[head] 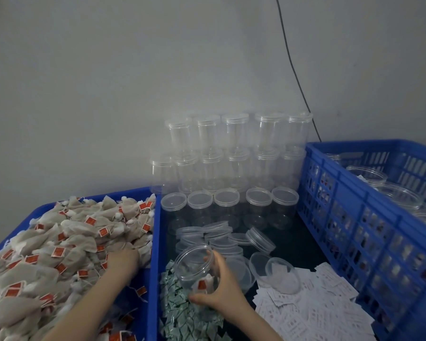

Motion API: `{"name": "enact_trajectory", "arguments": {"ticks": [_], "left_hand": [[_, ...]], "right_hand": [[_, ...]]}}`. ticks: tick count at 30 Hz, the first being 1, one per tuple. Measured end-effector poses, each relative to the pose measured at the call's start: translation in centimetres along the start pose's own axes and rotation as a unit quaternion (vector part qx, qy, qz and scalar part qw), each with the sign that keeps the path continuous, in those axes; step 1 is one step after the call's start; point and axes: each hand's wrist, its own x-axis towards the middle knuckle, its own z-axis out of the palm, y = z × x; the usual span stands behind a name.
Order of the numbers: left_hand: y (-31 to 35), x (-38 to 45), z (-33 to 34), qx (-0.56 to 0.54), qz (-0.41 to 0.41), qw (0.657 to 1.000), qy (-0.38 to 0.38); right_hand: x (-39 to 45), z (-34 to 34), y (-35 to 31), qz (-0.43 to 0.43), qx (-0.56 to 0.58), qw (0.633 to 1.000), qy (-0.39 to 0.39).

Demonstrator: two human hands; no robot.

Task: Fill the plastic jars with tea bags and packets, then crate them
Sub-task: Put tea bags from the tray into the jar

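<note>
My right hand (pixel 219 285) grips an open clear plastic jar (pixel 194 264), tilted with its mouth toward the upper left; a tea bag with an orange tag lies inside. My left hand (pixel 122 260) reaches into the heap of tea bags (pixel 59 247) in the blue tray on the left, fingers buried among them, so its grip is hidden. Green-and-white packets (pixel 182 313) lie under the jar. White paper packets (pixel 312 308) spread to the right. A blue crate (pixel 354 217) on the right holds filled, lidded jars (pixel 401 193).
Empty lidded jars (pixel 231 153) are stacked in rows against the grey wall. Loose lids (pixel 219 237) and open jars (pixel 283 274) lie on the dark surface in the middle. A black cable (pixel 295 70) runs down the wall.
</note>
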Motion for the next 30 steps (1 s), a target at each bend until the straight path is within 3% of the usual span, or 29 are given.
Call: {"name": "enact_trajectory", "arguments": {"ticks": [5, 11, 15, 18, 20, 22, 26, 28, 30], "left_hand": [[-0.1, 0.1, -1.3, -0.102, 0.005, 0.993, -0.06], [-0.4, 0.3, -4.2, -0.174, 0.042, 0.984, -0.028], [-0.4, -0.6, -6.9, -0.239, 0.042, 0.967, 0.074], [-0.2, -2.2, -9.6, -0.325, 0.055, 0.926, 0.186], [0.1, -3.5, -11.7, -0.386, 0.068, 0.894, 0.215], [0.6, -4.8, -13.6, -0.451, 0.106, 0.865, 0.194], [1.9, -7.2, -15.8, -0.572, 0.222, 0.786, 0.077], [2.8, -7.7, -16.0, -0.564, 0.256, 0.785, 0.024], [3.6, -7.8, -15.6, -0.506, 0.271, 0.819, 0.0]], "right_hand": [[-0.4, -0.1, 0.1, 0.005, 0.001, 1.0, -0.003], [-0.2, -0.4, -0.1, 0.009, 0.007, 1.0, -0.005], [0.1, -0.4, -0.3, 0.009, 0.017, 1.0, -0.004], [0.4, -0.2, -0.2, 0.007, 0.017, 1.0, -0.003], [0.6, 0.0, -0.1, 0.005, 0.015, 1.0, -0.001], [0.7, 0.1, -0.1, 0.001, 0.018, 1.0, 0.004], [1.0, 0.5, -0.2, -0.011, 0.016, 1.0, 0.006], [1.0, 0.5, -0.3, -0.02, 0.019, 1.0, 0.009], [1.1, 0.5, -0.3, -0.021, 0.026, 0.999, 0.015]]}}
